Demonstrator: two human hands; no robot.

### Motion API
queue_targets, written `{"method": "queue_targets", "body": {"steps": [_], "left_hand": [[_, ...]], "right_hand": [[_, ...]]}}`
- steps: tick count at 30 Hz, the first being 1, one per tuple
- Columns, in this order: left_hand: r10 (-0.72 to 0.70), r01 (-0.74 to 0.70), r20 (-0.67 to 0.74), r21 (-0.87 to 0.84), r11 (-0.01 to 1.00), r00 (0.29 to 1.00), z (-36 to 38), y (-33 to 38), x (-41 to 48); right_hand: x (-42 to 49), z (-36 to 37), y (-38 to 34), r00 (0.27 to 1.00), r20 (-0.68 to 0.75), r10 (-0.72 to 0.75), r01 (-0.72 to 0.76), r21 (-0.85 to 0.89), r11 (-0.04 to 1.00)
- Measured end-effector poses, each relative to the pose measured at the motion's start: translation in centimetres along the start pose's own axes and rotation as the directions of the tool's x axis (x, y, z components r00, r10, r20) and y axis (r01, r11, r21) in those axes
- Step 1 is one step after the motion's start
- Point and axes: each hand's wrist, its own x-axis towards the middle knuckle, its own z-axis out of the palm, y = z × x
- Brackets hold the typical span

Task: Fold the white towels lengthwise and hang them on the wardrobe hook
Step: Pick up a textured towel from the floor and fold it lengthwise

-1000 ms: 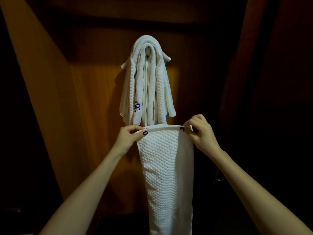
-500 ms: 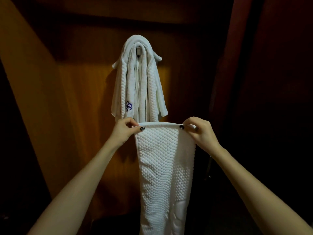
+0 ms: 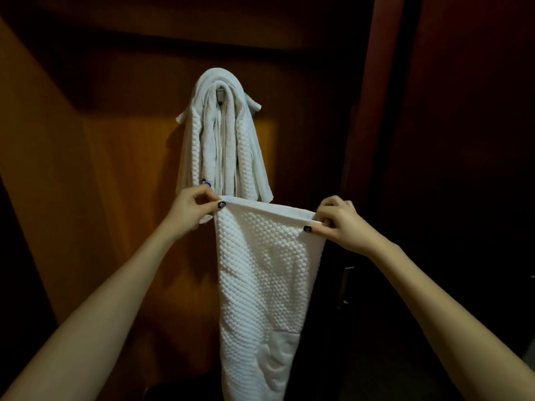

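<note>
Level half a second ago, the top edge of the folded towel (image 3: 260, 270) now slopes down rightward, its corners pinched by the left hand (image 3: 191, 211) and right hand (image 3: 340, 224), held apart. Hung towels (image 3: 223, 146) already drape the hook (image 3: 220, 94) above; this one awaits hanging.

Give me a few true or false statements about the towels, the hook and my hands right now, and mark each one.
1. The left hand and right hand each pinch the top edge of the held towel. True.
2. The hook is bare. False: the hung towels drape over it.
3. The held towel hangs down below both hands. True.
4. The held towel is on the hook. False: its top edge is well below the hook, near the lower ends of the hung towels.
</note>
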Motion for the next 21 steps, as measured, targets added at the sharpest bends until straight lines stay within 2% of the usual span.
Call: {"method": "queue_targets", "body": {"steps": [3,5,6,9,12,14,18,21], "left_hand": [[-0.007,0.003,-0.107,-0.045,0.999,0.994,-1.3,0.8,1.1],[-0.054,0.017,-0.215,-0.170,0.985,0.975,-3.2,1.5,2.2],[-0.072,0.025,-0.220,-0.209,0.978,0.973,-4.2,1.8,2.5],[-0.116,0.107,-0.047,-0.154,0.982,0.992,-4.8,1.0,1.7],[-0.188,0.216,0.159,-0.182,0.959,0.969,-0.6,-0.7,-1.2],[-0.185,0.243,0.247,-0.228,0.943,0.951,2.5,-1.1,-2.5],[-0.105,0.202,0.385,-0.219,0.955,0.917,6.4,-1.2,-3.6],[-0.032,0.103,0.373,-0.172,0.980,0.927,7.9,-0.8,-3.9]], "right_hand": [[-0.4,-0.1,0.0,1.000,0.020,-0.008,0.007,0.094,0.996],[-0.7,0.5,0.0,0.999,0.039,-0.030,0.025,0.114,0.993],[-1.1,1.1,0.1,1.000,0.024,-0.004,0.000,0.155,0.988],[-1.3,3.3,-0.8,0.998,-0.004,0.064,-0.061,0.258,0.964],[0.5,4.5,-3.7,1.000,0.026,-0.013,0.006,0.264,0.964],[1.9,4.4,-5.0,0.999,0.010,-0.030,0.026,0.292,0.956],[3.7,3.9,-5.5,0.999,-0.048,-0.008,0.022,0.298,0.954],[3.9,3.4,-5.7,0.992,-0.127,-0.008,0.041,0.259,0.965]]}}
